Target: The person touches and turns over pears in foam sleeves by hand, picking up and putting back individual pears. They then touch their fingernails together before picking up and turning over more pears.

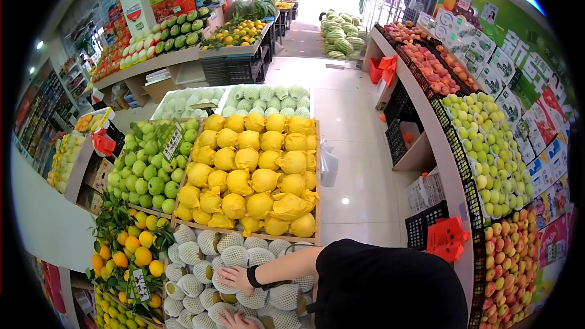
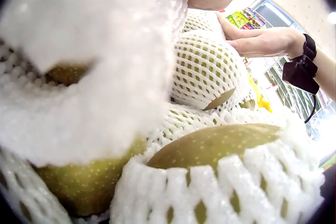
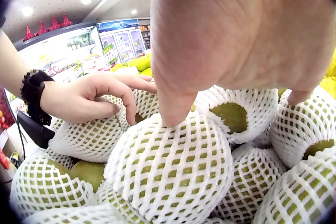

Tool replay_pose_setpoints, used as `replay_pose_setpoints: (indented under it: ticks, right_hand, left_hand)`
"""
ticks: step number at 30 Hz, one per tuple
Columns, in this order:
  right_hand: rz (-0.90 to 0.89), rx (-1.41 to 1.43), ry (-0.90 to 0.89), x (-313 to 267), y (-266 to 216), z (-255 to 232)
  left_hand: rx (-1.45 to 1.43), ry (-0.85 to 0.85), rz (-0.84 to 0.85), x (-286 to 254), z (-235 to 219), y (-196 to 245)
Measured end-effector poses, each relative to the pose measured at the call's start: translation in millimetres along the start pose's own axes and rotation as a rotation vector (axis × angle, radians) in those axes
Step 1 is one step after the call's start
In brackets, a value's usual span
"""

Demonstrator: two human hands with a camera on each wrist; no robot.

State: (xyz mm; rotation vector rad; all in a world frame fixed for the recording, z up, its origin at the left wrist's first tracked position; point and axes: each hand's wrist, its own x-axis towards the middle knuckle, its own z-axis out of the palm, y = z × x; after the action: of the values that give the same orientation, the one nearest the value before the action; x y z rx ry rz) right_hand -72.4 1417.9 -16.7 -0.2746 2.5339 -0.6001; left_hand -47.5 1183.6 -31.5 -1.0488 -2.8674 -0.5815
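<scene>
A pale tiled floor [image 1: 353, 122] ran up the shop toward 12 o'clock, with fruit stands on both sides. At the centre of the head view lay a wooden crate of yellow fruit [image 1: 250, 170], with green apples [image 1: 143, 167] at its 9 o'clock and leafy oranges [image 1: 128, 247] lower down, at 8 o'clock. Just below the yellow fruit, at 6 o'clock, sat the pile of pears [image 1: 201, 244], each in a white foam net.

A person in a black top leaned in from 5 o'clock, both hands on that pile. The right hand [image 1: 234, 277], with a black wrist strap [image 1: 253, 276], lay flat on a netted pear [image 3: 170, 166], fingers spread apart and the thumb tip [image 3: 173, 108] touching the net. The left hand [image 1: 234, 318], at the right hand's 6 o'clock, rested on a neighbouring pear [image 3: 89, 137], its fingers [image 3: 128, 103] loosely bent and slightly apart, gripping nothing.
</scene>
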Motion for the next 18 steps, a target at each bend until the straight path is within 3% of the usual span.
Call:
replay_pose_setpoints:
  ticks: [6,12,13,14,15,18]
  right_hand:
    - [0.011,0.005,-0.017,2,-1,1]
    - [0.067,-0.067,0.083,1,-9,9]
    - [-0.026,-0.114,0.236,22,6,29]
    - [-0.082,-0.264,0.177,15,5,8]
    - [-0.146,-0.279,0.231,1,8,2]
    - [-0.545,-0.175,0.244,14,20,-29]
  left_hand:
    - [0.033,0.003,-0.001,-1,0,-1]
    - [0.003,0.025,-0.029,7,-3,8]
    - [-0.072,-0.005,-0.027,-1,5,-1]
    - [-0.017,-0.020,-0.046,1,2,5]
    - [-0.023,-0.010,-0.041,4,-3,11]
    - [-0.047,0.050,-0.115,5,-9,14]
